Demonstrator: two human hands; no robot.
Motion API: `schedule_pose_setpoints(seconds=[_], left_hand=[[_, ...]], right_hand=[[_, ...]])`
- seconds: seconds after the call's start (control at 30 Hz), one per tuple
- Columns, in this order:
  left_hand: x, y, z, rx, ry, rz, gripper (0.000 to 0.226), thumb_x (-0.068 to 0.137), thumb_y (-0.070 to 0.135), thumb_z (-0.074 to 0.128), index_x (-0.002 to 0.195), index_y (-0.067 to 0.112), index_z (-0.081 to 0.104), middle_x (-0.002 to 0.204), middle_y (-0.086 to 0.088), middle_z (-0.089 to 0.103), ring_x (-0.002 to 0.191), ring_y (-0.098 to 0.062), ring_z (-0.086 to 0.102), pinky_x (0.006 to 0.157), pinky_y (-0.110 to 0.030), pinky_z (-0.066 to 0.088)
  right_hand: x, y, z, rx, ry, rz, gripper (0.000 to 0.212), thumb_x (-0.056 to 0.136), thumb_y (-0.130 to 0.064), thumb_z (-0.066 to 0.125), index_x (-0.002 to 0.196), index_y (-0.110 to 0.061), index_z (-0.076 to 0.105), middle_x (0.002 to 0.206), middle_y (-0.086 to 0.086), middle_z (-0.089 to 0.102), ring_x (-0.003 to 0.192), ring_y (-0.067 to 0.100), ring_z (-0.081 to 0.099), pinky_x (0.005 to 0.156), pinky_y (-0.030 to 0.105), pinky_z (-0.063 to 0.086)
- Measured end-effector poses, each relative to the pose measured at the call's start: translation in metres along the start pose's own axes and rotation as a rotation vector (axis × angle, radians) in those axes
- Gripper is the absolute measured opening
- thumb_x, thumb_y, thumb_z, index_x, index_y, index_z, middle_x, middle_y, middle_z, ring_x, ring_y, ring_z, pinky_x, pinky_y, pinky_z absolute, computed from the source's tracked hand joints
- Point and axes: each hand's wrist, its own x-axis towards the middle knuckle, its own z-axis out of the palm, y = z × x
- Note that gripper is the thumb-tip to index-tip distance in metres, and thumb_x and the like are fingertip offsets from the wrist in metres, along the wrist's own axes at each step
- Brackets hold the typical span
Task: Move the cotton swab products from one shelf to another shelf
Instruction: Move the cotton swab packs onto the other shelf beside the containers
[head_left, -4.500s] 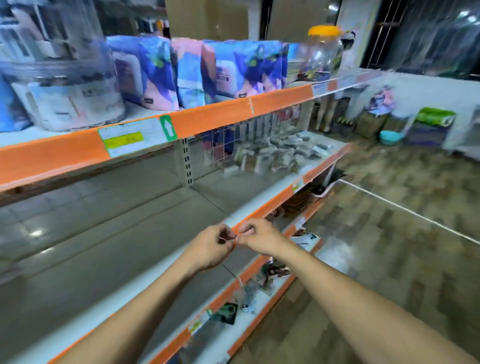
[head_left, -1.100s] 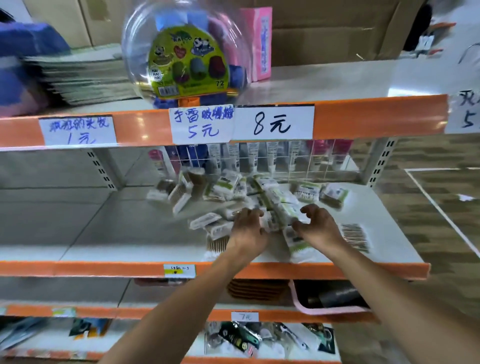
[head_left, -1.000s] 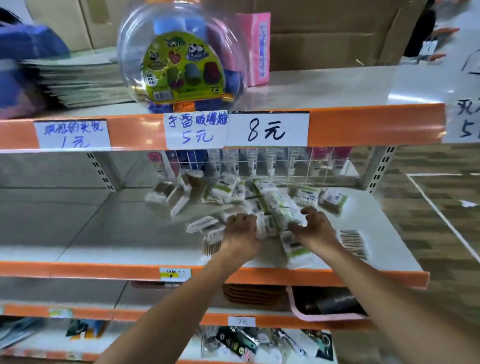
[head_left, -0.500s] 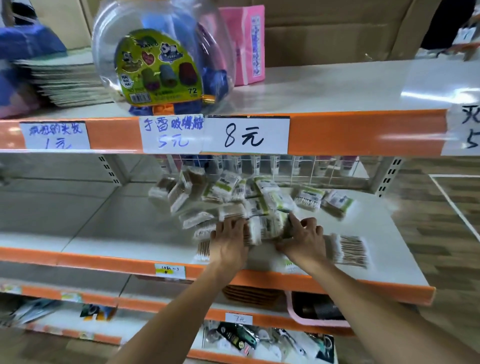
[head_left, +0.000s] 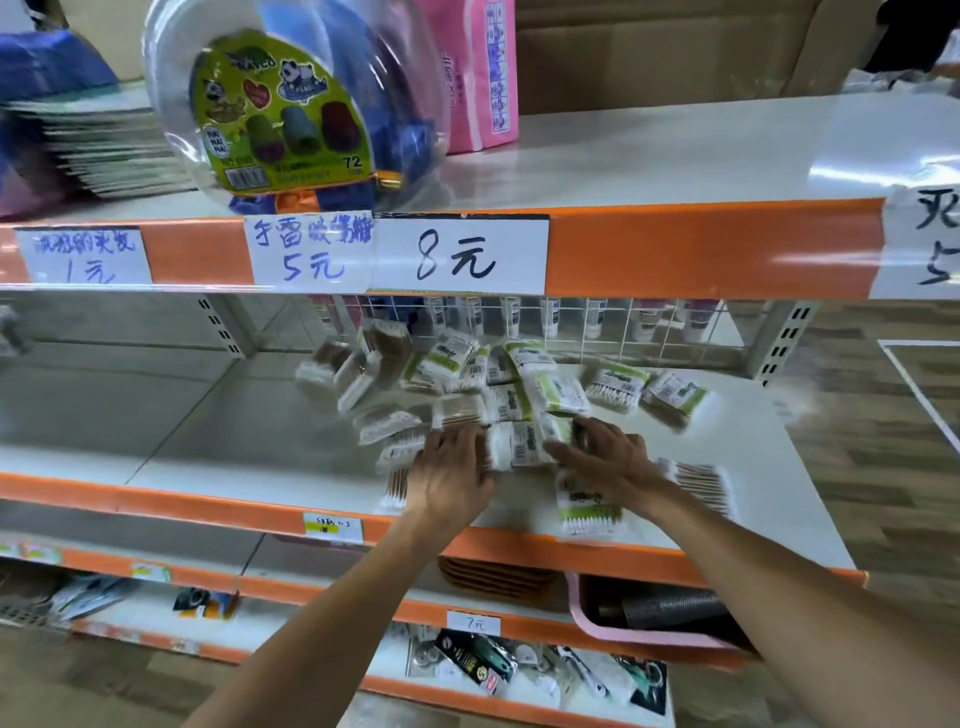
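Now both hands are pressing on one cotton swab pack (head_left: 517, 444) between them: left hand (head_left: 451, 475) at 9 o'clock, right hand (head_left: 605, 462) at 3 o'clock, fingers spread. Loose packs (head_left: 550, 387) are lying at 12 o'clock on the middle shelf (head_left: 234, 447).
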Motion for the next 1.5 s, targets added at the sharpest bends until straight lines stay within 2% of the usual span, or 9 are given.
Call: schedule_pose_setpoints(seconds=[0.17, 0.27, 0.5, 0.8, 0.93, 1.1, 1.17, 1.33, 1.5], left_hand=[[0.0, 0.008, -0.016, -0.365, 0.046, -0.13, 0.022, 0.09, 0.024, 0.057, 0.109, 0.015, 0.05, 0.083, 0.006, 0.055, 0.083, -0.015, 0.049, 0.064, -0.025, 0.04], [0.003, 0.011, -0.022, -0.529, 0.051, -0.219, 0.011, 0.092, 0.024, 0.052, 0.088, 0.017, 0.046, 0.07, 0.002, 0.05, 0.069, -0.022, 0.049, 0.051, -0.02, 0.031], [-0.002, 0.022, -0.022, -0.64, 0.019, -0.315, 0.007, 0.096, 0.021, 0.049, 0.096, 0.02, 0.043, 0.073, -0.001, 0.053, 0.066, -0.019, 0.053, 0.054, -0.027, 0.036], [-0.007, 0.038, -0.019, -0.724, 0.123, -0.294, 0.008, 0.098, 0.025, 0.048, 0.103, 0.03, 0.044, 0.079, -0.005, 0.058, 0.069, -0.018, 0.055, 0.059, -0.029, 0.043], [-0.006, 0.038, -0.023, -0.737, 0.193, -0.319, 0.005, 0.1, 0.027, 0.048, 0.101, 0.023, 0.044, 0.079, 0.002, 0.055, 0.069, -0.012, 0.052, 0.064, -0.034, 0.035], [-0.008, 0.028, -0.033, -0.882, 0.245, -0.406, 0.022, 0.102, 0.035, 0.046, 0.113, 0.016, 0.05, 0.083, 0.002, 0.056, 0.072, -0.016, 0.052, 0.063, -0.031, 0.041], [-0.014, 0.022, -0.039, -1.004, 0.245, -0.445, 0.025, 0.099, 0.044, 0.048, 0.115, 0.026, 0.053, 0.094, 0.0, 0.063, 0.082, -0.02, 0.058, 0.074, -0.034, 0.05], [-0.037, 0.004, -0.062, -1.173, 0.295, -0.518, 0.024, 0.096, 0.045, 0.052, 0.111, 0.028, 0.059, 0.106, 0.001, 0.068, 0.106, -0.025, 0.063, 0.092, -0.054, 0.053], [-0.064, -0.024, -0.079, -1.221, 0.322, -0.595, 0.033, 0.099, 0.041, 0.052, 0.116, 0.013, 0.057, 0.11, 0.002, 0.061, 0.097, -0.009, 0.06, 0.089, -0.046, 0.056]], right_hand=[[0.005, 0.0, -0.01, 0.101, 0.044, 0.01, 0.04, 0.101, -0.033, 0.042, 0.141, -0.03, 0.049, 0.136, 0.012, 0.055, 0.127, 0.031, 0.038, 0.106, 0.041, 0.035], [0.008, -0.001, -0.01, 0.114, 0.02, 0.051, 0.043, 0.094, -0.035, 0.056, 0.137, -0.032, 0.05, 0.114, 0.006, 0.054, 0.121, 0.03, 0.043, 0.1, 0.045, 0.045], [0.008, -0.001, 0.002, -0.068, 0.128, 0.083, 0.059, 0.094, -0.047, 0.054, 0.148, -0.031, 0.036, 0.141, 0.007, 0.039, 0.132, 0.029, 0.035, 0.104, 0.044, 0.037], [-0.01, -0.003, 0.006, 0.06, 0.348, -0.09, 0.034, 0.081, -0.021, 0.071, 0.111, -0.027, 0.055, 0.118, -0.001, 0.047, 0.112, 0.021, 0.042, 0.089, 0.035, 0.044], [-0.022, -0.012, 0.003, 0.266, 0.392, -0.142, 0.025, 0.083, -0.027, 0.07, 0.094, -0.025, 0.047, 0.092, -0.003, 0.056, 0.086, 0.019, 0.054, 0.063, 0.031, 0.041], [-0.036, -0.034, -0.004, 0.556, 0.32, -0.176, 0.037, 0.088, -0.024, 0.07, 0.119, -0.019, 0.05, 0.102, 0.007, 0.063, 0.08, 0.015, 0.06, 0.052, 0.019, 0.046], [-0.039, -0.046, -0.002, 0.619, 0.269, -0.157, 0.04, 0.087, -0.022, 0.071, 0.123, -0.015, 0.053, 0.093, 0.012, 0.063, 0.077, 0.02, 0.06, 0.062, 0.028, 0.048], [-0.034, -0.069, 0.017, 0.676, 0.105, -0.135, 0.036, 0.081, -0.024, 0.079, 0.074, -0.025, 0.045, 0.058, -0.012, 0.046, 0.057, 0.008, 0.046, 0.058, 0.025, 0.037], [-0.035, -0.095, 0.043, 0.643, 0.022, -0.14, 0.031, 0.078, -0.032, 0.081, 0.083, -0.024, 0.051, 0.074, -0.002, 0.057, 0.076, 0.02, 0.061, 0.068, 0.033, 0.048]])
